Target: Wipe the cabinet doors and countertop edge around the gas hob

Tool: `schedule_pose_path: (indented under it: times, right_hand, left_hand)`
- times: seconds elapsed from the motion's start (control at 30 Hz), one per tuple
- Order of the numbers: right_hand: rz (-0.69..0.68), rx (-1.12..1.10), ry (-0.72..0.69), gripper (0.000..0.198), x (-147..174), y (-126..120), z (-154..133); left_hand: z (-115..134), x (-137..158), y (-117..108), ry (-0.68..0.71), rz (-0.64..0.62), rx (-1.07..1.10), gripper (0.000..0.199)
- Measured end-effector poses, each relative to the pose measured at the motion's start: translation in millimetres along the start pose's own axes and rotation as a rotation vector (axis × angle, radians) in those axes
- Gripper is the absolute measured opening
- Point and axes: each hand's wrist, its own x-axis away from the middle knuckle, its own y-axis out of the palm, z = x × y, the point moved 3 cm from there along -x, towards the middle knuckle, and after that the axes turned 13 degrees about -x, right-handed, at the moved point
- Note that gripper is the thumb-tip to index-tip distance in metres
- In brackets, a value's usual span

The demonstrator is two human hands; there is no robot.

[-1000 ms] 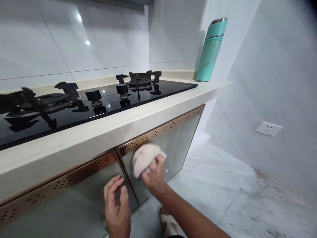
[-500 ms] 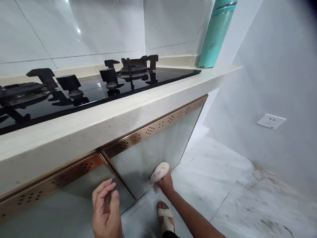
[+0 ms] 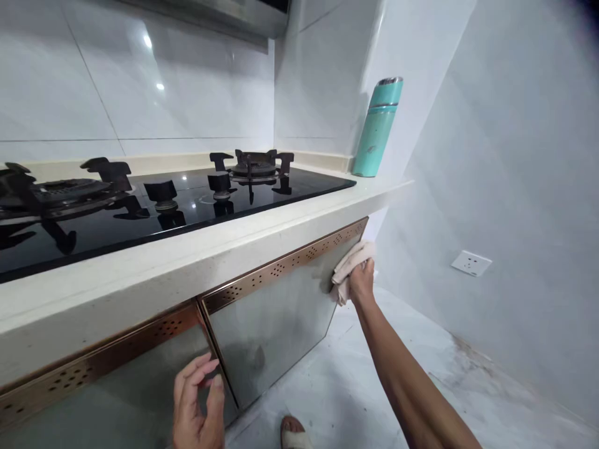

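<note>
My R hand [image 3: 362,284] is wrapped tight round the off-white, folded fabric cloth [image 3: 350,262], 2 o'clock on the grey, copper-trimmed cabinet door [image 3: 285,305]; L hand [image 3: 199,405] half-curled, empty, 7 o'clock in view. Prob. mid-wipe; dark patch [image 3: 255,358] at door's 7 o'clock maybe left.

Turquoise flask [image 3: 378,131], above the right-hand fingers [image 3: 369,268]: mark [image 3: 372,149] too small to read
Stove knobs [image 3: 219,183], up and left of them: nothing legible
Wall socket [image 3: 472,263], to their right: nothing legible
</note>
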Motion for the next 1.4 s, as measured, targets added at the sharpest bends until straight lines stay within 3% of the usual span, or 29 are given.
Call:
schedule_pose_path:
  times: [0.1,0.17,0.3,0.47,0.57,0.7,0.8,0.93,1.1,1.27,1.33,1.4]
  right_hand:
    - [-0.008,0.027,-0.103,0.033,-32.3,12.4,-47.8]
    - [0.005,0.054,-0.143,0.029,-40.8,19.1,-64.5]
    - [0.041,0.106,-0.074,0.026,-14.8,15.4,-52.8]
    - [-0.066,0.087,0.086,0.027,21.5,-12.4,-37.8]
    - [-0.1,0.043,0.068,0.034,1.0,-13.3,-65.6]
    - [-0.118,0.022,0.025,0.039,-37.3,9.2,-108.3]
    - [-0.107,0.022,0.018,0.042,-36.7,22.6,-125.3]
    - [-0.126,0.033,-0.035,0.035,9.6,30.7,-140.1]
    - [-0.261,0.0,-0.146,0.032,125.1,57.9,-154.7]
    - [-0.658,-0.084,-0.518,0.029,243.9,101.1,-189.5]
    - [-0.726,-0.074,-0.586,0.029,265.2,109.5,-204.3]
    - [-0.755,-0.079,-0.541,0.029,267.1,109.9,-215.4]
  left_hand:
    - [-1.2,0.3,1.8,0.043,-0.015,-0.028,0.019]
    - [-0.2,0.4,2.2,0.062,-0.019,-0.043,0.019]
    - [0.6,0.4,3.3,0.067,-0.018,-0.081,0.02]
    - [-7.4,-0.1,5.6,0.081,-0.016,-0.085,0.02]
    - [-11.5,-0.5,3.0,0.091,-0.003,-0.084,0.02]
    - [-10.3,-1.8,-3.1,0.066,0.038,-0.061,0.02]
    - [-6.0,-3.6,-3.8,0.052,0.06,-0.021,0.021]
    - [-0.9,-3.4,0.5,0.037,0.079,0.05,0.02]
    - [0.7,1.7,7.9,0.035,0.055,0.05,0.019]
    - [-11.0,2.8,9.5,0.018,0.071,0.032,0.021]
    - [-18.6,3.0,10.3,-0.019,0.088,0.04,0.024]
    - [-25.0,4.2,12.7,-0.052,0.074,0.061,0.027]
